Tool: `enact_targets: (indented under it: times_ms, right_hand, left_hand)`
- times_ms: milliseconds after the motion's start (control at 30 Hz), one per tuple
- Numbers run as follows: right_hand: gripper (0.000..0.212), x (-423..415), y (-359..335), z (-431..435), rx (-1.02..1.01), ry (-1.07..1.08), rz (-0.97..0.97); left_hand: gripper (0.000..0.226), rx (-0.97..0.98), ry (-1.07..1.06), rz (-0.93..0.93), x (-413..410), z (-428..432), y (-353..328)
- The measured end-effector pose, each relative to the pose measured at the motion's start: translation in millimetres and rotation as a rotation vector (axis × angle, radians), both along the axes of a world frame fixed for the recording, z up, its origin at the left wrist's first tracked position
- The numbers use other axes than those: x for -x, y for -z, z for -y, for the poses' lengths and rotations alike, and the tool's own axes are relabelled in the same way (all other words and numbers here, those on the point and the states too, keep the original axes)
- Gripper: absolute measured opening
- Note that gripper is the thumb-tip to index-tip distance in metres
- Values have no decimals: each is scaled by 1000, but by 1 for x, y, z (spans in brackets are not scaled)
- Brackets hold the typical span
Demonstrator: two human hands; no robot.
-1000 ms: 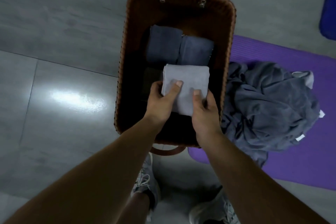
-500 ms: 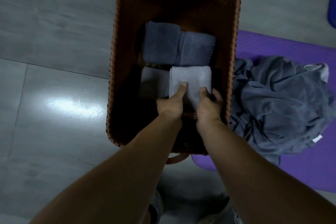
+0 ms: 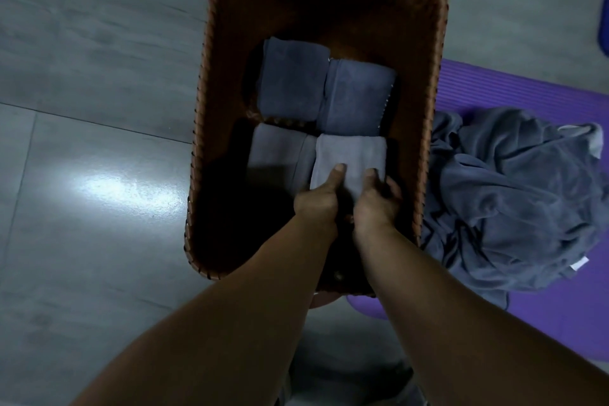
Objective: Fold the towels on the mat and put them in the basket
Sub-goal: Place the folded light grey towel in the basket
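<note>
L hand & R hand pinch folded grey towel inside wicker basket; thumbs on top, fingers curled under.

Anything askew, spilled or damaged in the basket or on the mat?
Nothing spilled or damaged. In the basket, the left hand and right hand grip the light grey towel; the far-right towel sits slightly offset from the far-left towel. A crumpled heap of unfolded towels lies on the purple mat beside the basket.
</note>
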State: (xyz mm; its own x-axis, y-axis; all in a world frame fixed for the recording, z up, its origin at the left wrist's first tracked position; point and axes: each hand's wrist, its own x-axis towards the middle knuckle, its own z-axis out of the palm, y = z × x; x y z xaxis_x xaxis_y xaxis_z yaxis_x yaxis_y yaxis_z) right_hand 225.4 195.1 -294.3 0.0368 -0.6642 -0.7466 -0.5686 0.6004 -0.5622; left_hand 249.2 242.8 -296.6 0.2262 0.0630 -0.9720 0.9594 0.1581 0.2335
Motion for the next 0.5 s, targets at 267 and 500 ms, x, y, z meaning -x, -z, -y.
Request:
enact_targets:
  times_ms: [267,500]
  right_hand:
    - [82,6,66,1,-154,72,16]
    - [42,-10,29,9,-240,-9,-21]
  left_hand:
    - [59,-26,-27,-33,1,9,16]
    - [65,-1,109,-108,-11,8,23]
